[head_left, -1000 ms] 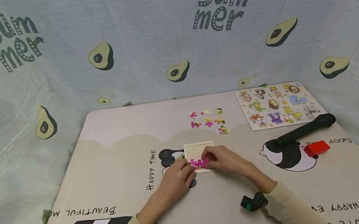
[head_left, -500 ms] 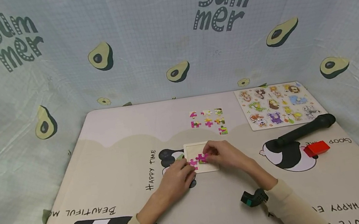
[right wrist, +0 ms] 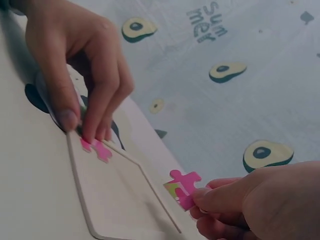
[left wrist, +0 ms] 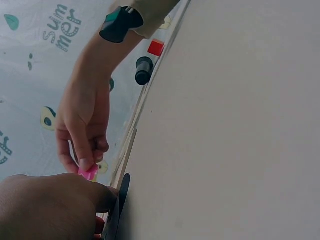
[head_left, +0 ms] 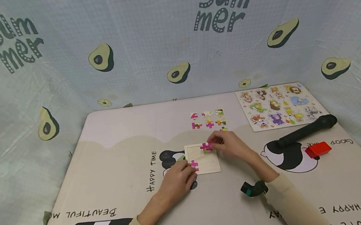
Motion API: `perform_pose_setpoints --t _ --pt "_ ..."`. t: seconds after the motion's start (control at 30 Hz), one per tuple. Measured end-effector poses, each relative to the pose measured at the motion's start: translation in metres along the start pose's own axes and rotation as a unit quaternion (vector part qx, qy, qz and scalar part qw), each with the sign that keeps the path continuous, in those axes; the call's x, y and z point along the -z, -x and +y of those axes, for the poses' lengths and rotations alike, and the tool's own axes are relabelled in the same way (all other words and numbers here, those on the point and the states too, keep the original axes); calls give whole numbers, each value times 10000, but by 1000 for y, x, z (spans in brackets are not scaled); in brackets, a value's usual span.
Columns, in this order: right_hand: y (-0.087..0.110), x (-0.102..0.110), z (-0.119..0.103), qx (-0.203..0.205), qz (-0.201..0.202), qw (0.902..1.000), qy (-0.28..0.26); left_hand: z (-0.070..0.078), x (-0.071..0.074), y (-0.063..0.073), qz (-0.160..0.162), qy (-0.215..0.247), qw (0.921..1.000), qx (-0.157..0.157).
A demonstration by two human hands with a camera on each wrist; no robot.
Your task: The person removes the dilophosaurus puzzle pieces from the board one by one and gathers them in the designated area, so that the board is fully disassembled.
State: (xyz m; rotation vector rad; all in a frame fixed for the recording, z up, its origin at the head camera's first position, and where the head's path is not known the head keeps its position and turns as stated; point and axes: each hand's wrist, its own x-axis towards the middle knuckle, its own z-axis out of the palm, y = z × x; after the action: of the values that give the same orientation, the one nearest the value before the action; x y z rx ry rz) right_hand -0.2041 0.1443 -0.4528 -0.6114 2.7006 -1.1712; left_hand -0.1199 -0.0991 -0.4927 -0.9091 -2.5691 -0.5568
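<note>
My right hand (head_left: 228,147) pinches a pink jigsaw piece (right wrist: 183,189) with a bit of yellow-green on it, held up over the far right of a small square wooden puzzle tray (head_left: 208,165). At the tray's left side my left hand (head_left: 177,178) grips the edge, thumb on the near side and fingertips over the rim. A second pink jigsaw piece (right wrist: 103,151) lies inside the tray, against the left hand's fingertips. In the left wrist view the left hand hides most of the tray, and the right hand's pink piece shows just beyond it.
Several loose jigsaw pieces (head_left: 210,124) lie in rows beyond the tray; the right hand partly covers the nearest. At the right are an animal picture board (head_left: 278,106), a black microphone (head_left: 307,130) and a red block (head_left: 318,149). A patterned curtain (head_left: 142,37) hangs behind the table.
My right hand has lifted its pink piece away from the piece in the tray, moving it to the tray's far right. My left hand has stayed put.
</note>
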Motion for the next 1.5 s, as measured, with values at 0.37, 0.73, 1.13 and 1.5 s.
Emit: perform_pose_setpoints --t 0.37,0.73,1.13,1.5 --pt "-14 9 13 -342 296 9990 -73 1 -2 1 -42 11 10000 59" --pt "-26 15 26 -619 484 9968 -125 2 0 1 -14 1 10000 24" --pt "-34 11 36 -415 904 9948 235 2 1 0 -40 -17 10000 62" --pt "-37 7 38 -291 1230 9907 507 1 0 0 -43 20 10000 62"
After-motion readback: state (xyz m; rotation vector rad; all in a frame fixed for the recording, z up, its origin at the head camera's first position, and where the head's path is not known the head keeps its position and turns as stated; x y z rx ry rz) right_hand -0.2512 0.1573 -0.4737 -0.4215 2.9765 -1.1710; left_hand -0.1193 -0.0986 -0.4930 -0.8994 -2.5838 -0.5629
